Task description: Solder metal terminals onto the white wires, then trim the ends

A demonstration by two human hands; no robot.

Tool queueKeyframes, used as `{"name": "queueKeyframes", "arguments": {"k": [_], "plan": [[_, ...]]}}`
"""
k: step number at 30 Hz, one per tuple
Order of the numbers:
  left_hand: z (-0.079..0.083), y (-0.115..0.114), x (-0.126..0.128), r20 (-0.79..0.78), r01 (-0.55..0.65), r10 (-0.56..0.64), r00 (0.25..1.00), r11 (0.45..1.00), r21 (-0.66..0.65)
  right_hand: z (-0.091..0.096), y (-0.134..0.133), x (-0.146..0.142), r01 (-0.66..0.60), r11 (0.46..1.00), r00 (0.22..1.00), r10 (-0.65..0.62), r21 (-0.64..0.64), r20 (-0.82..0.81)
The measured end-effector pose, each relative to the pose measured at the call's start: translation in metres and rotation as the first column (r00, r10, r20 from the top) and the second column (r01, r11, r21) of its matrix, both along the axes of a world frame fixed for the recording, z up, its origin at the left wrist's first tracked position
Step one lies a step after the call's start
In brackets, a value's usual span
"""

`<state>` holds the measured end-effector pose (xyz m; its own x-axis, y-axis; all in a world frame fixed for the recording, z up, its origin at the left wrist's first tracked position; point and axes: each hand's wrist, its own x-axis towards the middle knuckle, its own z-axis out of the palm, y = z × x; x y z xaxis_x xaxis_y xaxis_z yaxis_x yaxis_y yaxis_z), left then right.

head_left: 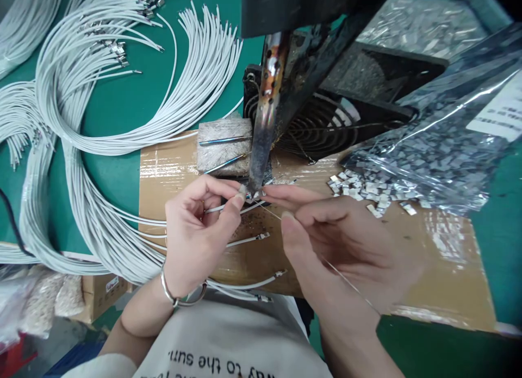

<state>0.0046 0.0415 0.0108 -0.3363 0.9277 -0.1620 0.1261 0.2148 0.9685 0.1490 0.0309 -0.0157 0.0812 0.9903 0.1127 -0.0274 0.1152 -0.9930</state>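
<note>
My left hand [199, 225] pinches a white wire [214, 209] between thumb and index finger, its end just under the soldering iron [263, 122]. The iron is fixed above and slants down, with its tip beside my fingertips. Through my right hand [346, 247] runs a thin strand of solder wire [350, 284], which leads toward the tip. The right index finger reaches out close to a small metal piece [255, 194] at the wire's end; the fingertips partly hide the joint. Finished-looking wire ends with metal tabs [263, 236] lie below on the cardboard [440, 269].
Loose metal tabs [367, 190] spill from a plastic bag [432, 144] at the right. A black fan [326, 128] stands behind the iron. Left of the iron sits a pale, worn block [224, 129] with two metal rods. White wire bundles [122, 144] cover the green table's left side.
</note>
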Motion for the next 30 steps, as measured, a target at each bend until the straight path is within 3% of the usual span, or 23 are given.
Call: {"name": "queueKeyframes", "arguments": {"k": [30], "plan": [[-0.0007, -0.0007, 0.0008, -0.015, 0.036, -0.036, 0.999, 0.999, 0.000, -0.0002, 0.0012, -0.0034, 0.048, 0.999, 0.999, -0.048, -0.011, 0.024]]}}
